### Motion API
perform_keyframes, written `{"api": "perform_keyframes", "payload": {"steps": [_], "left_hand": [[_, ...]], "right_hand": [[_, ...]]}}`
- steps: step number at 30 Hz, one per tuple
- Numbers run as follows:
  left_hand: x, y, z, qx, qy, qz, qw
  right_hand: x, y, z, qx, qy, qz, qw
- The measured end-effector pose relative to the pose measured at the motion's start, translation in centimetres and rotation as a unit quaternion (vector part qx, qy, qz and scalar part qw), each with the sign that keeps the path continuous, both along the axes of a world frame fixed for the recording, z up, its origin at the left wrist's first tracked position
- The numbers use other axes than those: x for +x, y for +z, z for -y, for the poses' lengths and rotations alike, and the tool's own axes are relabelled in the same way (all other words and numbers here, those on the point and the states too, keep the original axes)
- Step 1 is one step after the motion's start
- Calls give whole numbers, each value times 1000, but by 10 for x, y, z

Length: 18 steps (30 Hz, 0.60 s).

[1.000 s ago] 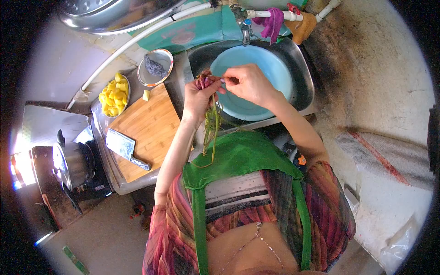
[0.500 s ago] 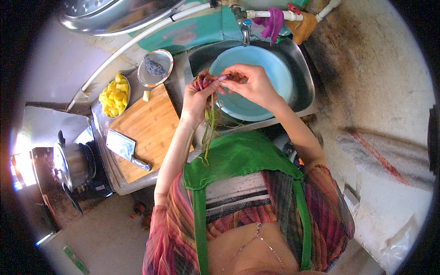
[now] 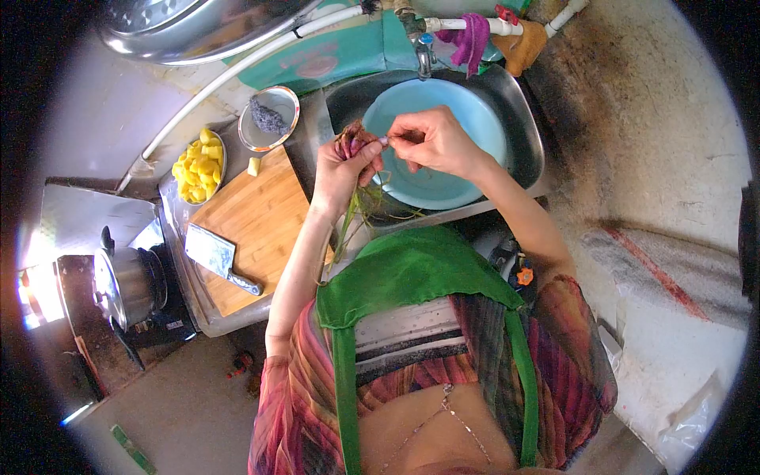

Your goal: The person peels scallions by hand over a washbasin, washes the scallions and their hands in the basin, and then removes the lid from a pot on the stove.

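My left hand (image 3: 340,170) is closed round a bunch of small reddish-purple bulbs (image 3: 352,141), whose long green stalks (image 3: 348,226) hang below it toward the apron. At the bunch's right side, the fingertips of my right hand (image 3: 431,142) are pinched together close to my left thumb, at a small purplish bulb. Whether anything else is between those fingertips is too small to tell. Both hands are above the left part of a light blue basin (image 3: 475,119) in the metal sink (image 3: 526,134).
Left of the sink are a wooden cutting board (image 3: 269,206) with a cleaver (image 3: 212,249), a bowl of yellow chunks (image 3: 198,170) and a bowl with a grey scrubber (image 3: 269,119). A pot (image 3: 127,285) stands farther left. The faucet (image 3: 425,59) is behind the basin.
My right hand turned and shifted slightly, its fingers closing nearer together at the bunch. The hanging green stalks swung left. My left hand stayed nearly in place.
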<state>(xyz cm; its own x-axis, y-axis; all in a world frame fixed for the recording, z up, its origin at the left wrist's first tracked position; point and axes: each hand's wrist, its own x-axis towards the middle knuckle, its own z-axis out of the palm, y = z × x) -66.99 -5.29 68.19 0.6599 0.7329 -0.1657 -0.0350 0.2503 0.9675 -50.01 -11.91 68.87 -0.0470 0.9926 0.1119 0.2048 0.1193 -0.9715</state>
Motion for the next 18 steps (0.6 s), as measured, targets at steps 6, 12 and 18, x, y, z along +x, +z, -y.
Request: {"api": "perform_keyframes", "payload": {"steps": [6, 12, 18], "left_hand": [[-1, -2, -1, 22, 0, 5, 1000], [2, -9, -5, -27, -11, 59, 998], [5, -6, -5, -155, -51, 129, 978]], "right_hand": [[-7, -4, -1, -17, -16, -69, 997], [-20, -8, -1, -16, -103, -186, 977], [-34, -32, -6, -66, -160, -516, 839]]}}
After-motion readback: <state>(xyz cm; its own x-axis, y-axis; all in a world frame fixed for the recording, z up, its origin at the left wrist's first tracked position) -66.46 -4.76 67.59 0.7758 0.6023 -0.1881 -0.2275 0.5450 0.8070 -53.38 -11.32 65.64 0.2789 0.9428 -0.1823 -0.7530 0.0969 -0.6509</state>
